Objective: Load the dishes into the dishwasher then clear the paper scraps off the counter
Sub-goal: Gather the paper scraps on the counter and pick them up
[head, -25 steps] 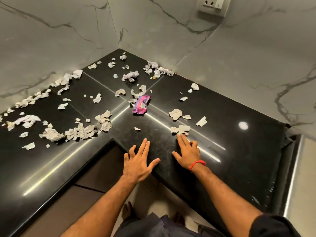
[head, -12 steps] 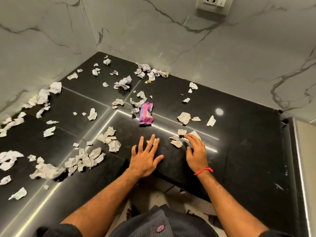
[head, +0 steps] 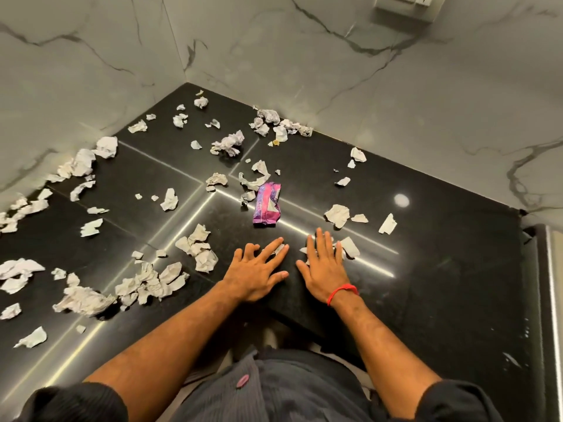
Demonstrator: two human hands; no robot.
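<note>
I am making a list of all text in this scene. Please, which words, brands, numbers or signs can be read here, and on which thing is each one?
No text can be read in this view.
Pink and purple wrapper: it carries light print, too blurred to read.
Paper scraps: some show faint grey marks, too small to read.
Wall socket: no legible marking.

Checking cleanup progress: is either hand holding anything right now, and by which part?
Nothing is held. The left hand and right hand lie flat on the black counter, fingers straight over small paper scraps.
</note>
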